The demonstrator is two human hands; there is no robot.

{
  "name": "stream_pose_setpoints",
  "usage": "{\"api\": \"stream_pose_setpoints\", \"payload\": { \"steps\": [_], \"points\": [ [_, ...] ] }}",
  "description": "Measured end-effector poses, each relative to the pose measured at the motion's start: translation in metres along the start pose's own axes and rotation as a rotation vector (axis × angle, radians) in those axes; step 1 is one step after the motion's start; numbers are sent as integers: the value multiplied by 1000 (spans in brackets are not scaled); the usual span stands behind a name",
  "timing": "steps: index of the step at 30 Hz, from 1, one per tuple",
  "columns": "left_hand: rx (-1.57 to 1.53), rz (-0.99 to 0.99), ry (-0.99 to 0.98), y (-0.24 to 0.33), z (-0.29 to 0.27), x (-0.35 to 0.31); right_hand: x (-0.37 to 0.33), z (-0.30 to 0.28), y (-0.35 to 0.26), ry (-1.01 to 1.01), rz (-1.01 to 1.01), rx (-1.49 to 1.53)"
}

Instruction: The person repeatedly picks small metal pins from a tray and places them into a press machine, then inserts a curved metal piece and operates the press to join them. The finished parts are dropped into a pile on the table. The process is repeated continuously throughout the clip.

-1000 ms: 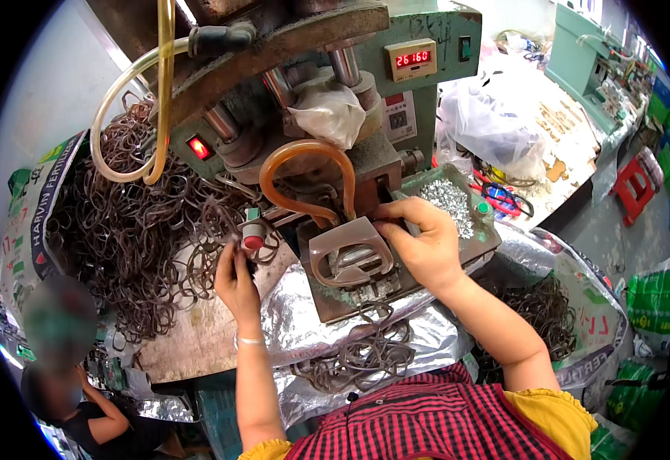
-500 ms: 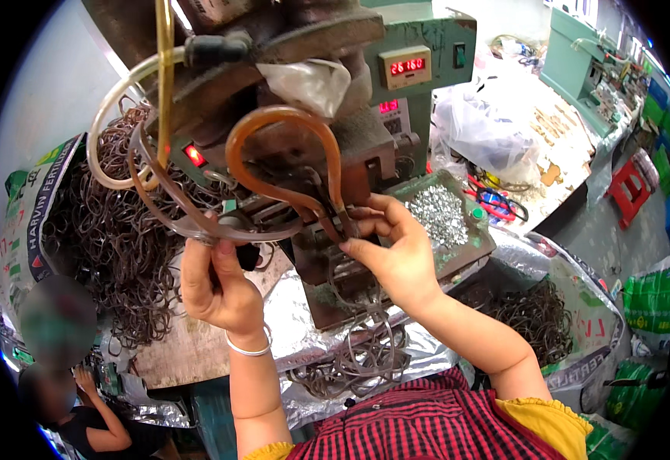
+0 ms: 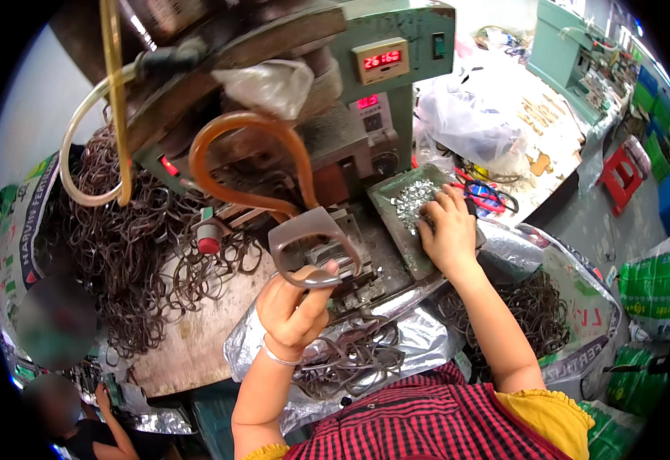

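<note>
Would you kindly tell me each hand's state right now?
Left hand: closed, holding a brown loop by its near edge.
Right hand: at the small silvery pieces; whether it holds any cannot be told.

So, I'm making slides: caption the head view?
Left hand grips a brown loop; right hand over a tray of silvery bits.

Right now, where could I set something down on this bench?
The clearest bare patch is the wooden tabletop, between the heap of brown loops and the silver foil. Elsewhere it's crowded: loose loops lie on the foil, the right hand is over the tray of metal bits, and the left hand holds a brown piece.
</note>
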State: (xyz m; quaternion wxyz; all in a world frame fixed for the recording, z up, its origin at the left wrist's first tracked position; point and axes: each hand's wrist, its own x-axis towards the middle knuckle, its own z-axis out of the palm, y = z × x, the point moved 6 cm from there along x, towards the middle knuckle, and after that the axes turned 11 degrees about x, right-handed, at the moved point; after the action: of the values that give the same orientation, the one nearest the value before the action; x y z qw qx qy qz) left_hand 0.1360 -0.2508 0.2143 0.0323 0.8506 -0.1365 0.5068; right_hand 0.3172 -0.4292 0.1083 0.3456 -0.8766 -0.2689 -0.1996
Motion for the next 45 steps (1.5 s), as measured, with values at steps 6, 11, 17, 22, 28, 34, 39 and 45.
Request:
{"api": "stream_pose_setpoints", "payload": {
  "steps": [6,11,17,22,28,34,39,45],
  "points": [
    [-42,32,-1,2,3,-5,21,-12,17,58,92,254],
    [-93,17,60,-4,7,-8,5,-2,9,77,47,45],
    [-187,66,50,-8,3,-15,15,4,5,68,-40,88],
    [-92,-250,-158,6,-22,-25,15,3,11,175,-69,202],
    [313,-837,337,-82,-150,-75,-7,-11,26,156,207,512],
    [656,-527,-194,-195,-127,-87,13,-4,-14,78,124,609],
    [691,-462,-752,-268,-55,-173,6,0,8,69,204,602],
    [536,-291,-574,-226,-71,-147,-53,-50,51,244,325,558]
  ]
}}
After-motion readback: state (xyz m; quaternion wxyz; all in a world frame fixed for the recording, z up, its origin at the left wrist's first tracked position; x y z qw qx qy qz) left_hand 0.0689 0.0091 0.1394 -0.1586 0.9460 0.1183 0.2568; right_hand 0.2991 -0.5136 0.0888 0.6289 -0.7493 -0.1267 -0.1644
